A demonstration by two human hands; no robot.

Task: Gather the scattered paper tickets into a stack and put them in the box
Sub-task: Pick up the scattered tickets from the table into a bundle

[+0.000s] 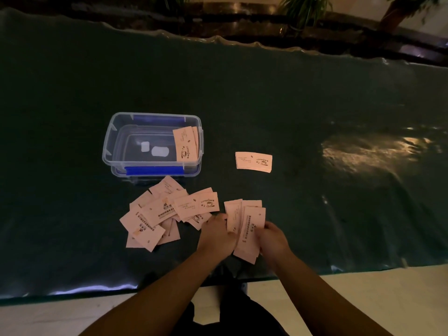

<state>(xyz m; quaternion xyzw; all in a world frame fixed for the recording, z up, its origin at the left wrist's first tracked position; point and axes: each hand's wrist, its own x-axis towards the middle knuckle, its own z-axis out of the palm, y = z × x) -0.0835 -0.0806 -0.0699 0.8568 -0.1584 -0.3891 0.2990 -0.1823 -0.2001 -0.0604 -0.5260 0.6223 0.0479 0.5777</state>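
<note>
Several pale pink paper tickets [160, 212] lie scattered in a loose pile on the dark table, just in front of the clear plastic box [109, 139] with blue clips. A few tickets [185, 144] lean inside the box against its right wall. A small neat stack of tickets [253, 162] lies apart, to the right of the box. Both hands hold a fanned bunch of tickets [249, 229] near the table's front edge: my left hand [217, 235] grips its left side and my right hand [272, 238] its right side.
The table [315, 105] is covered with a dark green glossy sheet with a wrinkled far edge. Potted plants [305, 10] stand behind it. The table's front edge [97, 291] runs just below my forearms, with pale floor beneath.
</note>
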